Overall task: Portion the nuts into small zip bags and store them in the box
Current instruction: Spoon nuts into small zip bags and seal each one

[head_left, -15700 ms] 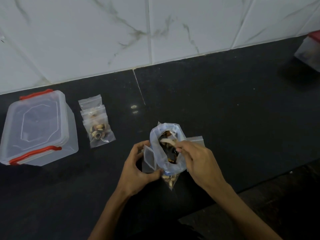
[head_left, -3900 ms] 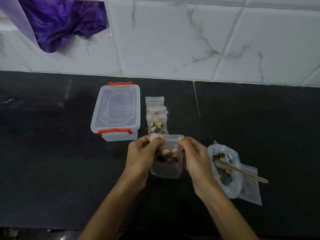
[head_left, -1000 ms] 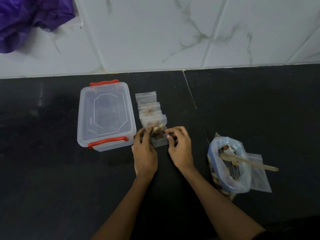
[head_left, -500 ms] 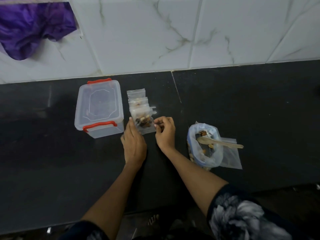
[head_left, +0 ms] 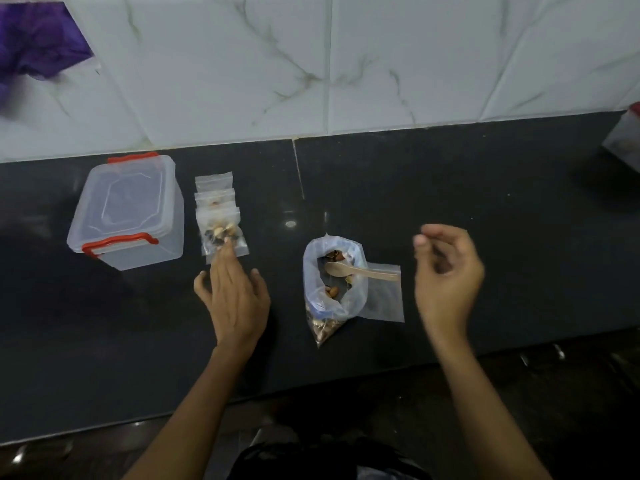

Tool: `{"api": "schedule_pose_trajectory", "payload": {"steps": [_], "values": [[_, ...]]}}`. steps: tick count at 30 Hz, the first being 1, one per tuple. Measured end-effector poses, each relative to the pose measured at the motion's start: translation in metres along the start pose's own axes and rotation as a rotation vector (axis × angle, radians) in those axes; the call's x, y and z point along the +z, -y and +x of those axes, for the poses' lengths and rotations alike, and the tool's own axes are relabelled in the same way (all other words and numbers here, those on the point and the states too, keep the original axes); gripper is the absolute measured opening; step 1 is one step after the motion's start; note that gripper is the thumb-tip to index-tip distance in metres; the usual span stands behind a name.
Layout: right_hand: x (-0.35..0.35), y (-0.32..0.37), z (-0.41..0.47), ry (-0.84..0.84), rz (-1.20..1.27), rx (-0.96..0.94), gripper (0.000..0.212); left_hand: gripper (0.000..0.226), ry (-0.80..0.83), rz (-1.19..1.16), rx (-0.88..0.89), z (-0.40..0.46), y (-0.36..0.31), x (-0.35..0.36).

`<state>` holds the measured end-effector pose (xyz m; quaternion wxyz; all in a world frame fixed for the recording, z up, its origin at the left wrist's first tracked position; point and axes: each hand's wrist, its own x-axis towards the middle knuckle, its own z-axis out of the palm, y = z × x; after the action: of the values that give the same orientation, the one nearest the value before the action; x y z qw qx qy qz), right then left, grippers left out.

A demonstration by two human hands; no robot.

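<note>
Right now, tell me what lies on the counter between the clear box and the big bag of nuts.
In the head view, the overlapping row of filled small zip bags lies there, with the left hand touching the nearest one.

Your filled small zip bags (head_left: 221,220) overlapping in a row beside the shut clear box (head_left: 126,211), open nut bag (head_left: 332,289) right of them, spoon (head_left: 360,270) inside.

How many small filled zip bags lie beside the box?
3, overlapping in a row right of the box: farthest, middle, nearest under the left hand's fingertips. More may hide beneath.
</note>
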<state>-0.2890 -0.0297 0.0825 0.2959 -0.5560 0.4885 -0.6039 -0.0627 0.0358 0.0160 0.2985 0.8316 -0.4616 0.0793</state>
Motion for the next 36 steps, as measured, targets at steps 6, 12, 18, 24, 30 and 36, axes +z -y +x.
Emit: {"api": "schedule_pose_trajectory", "payload": {"steps": [6, 12, 18, 24, 30, 36], "values": [[-0.020, -0.076, 0.015, 0.271, -0.459, 0.253, 0.040, 0.062, 0.007, 0.016, 0.034, -0.010, -0.023, 0.007], [0.003, -0.090, 0.007, 0.429, -0.787, 0.108, 0.030, 0.062, -0.003, 0.018, 0.025, -0.016, -0.033, 0.007], [0.007, -0.087, 0.009, 0.508, -0.891, 0.114, 0.025, 0.061, -0.018, -0.005, -0.010, -0.014, -0.035, 0.004], [0.007, -0.085, 0.025, 0.599, -0.915, 0.125, 0.012, 0.058, -0.023, -0.026, -0.051, -0.009, -0.033, -0.001], [-0.006, -0.072, 0.049, 0.540, -0.712, 0.371, 0.011, 0.053, -0.061, -0.074, -0.078, 0.000, -0.030, -0.010], [-0.027, 0.005, 0.078, 0.189, -0.356, 0.262, 0.025, 0.051, -0.143, -0.195, -0.138, 0.006, -0.034, -0.015]]}}
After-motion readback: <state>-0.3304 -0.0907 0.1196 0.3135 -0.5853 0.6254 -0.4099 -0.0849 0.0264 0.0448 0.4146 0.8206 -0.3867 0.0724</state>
